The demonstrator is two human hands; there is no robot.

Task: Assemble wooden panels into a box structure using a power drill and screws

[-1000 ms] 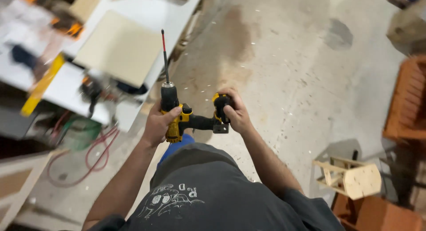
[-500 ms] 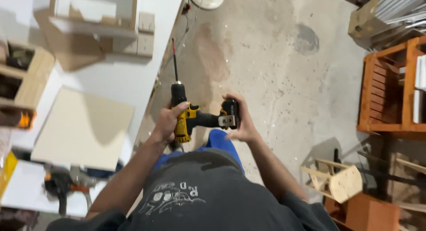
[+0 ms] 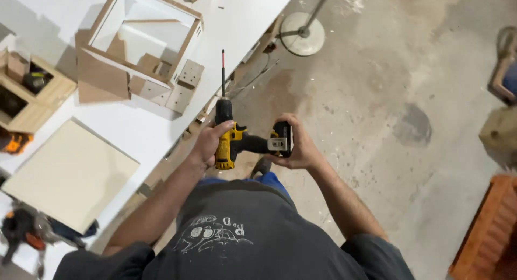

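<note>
I hold a yellow and black cordless drill (image 3: 232,140) in front of my waist, its long red-tipped bit pointing away from me over the edge of the white workbench (image 3: 151,124). My left hand (image 3: 207,142) is wrapped round the drill's body. My right hand (image 3: 299,145) grips the black battery base at the drill's right end. An open wooden box frame (image 3: 142,35) lies on the bench beyond the bit, with small drilled wooden blocks (image 3: 186,83) beside it.
A pale square board (image 3: 67,175) lies on the bench at the left, and a wooden crate (image 3: 32,94) with tools sits further left. A round metal stand base (image 3: 301,40) rests on the concrete floor. An orange wooden piece (image 3: 484,231) stands at the lower right.
The view has shifted along the bench: the box frame and blocks have come nearer and the pale board has slid to the lower left. Both hands keep the same hold on the drill.
</note>
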